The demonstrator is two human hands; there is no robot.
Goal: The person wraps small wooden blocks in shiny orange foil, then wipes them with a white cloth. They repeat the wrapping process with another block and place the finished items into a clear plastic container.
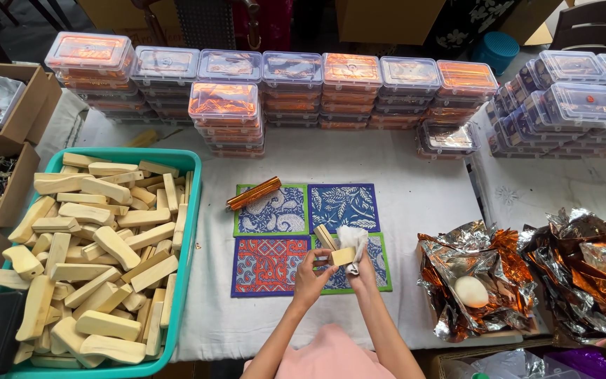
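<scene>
My left hand [311,275] and my right hand [363,272] meet over the patterned cloth mats [342,205] at the table's middle. The left hand pinches a small pale wooden block [327,238] with slats. The right hand holds a white fluffy cloth [352,237] against the same block. A copper-coloured foil-wrapped stick [254,193] lies on the far left mat, apart from both hands.
A teal tray [192,210] full of pale wooden blocks sits at the left. Stacks of clear lidded boxes [289,84] line the far edge. Crumpled orange-silver foil [499,267] with a white egg-shaped piece [471,290] lies at the right. Cardboard boxes [15,112] stand far left.
</scene>
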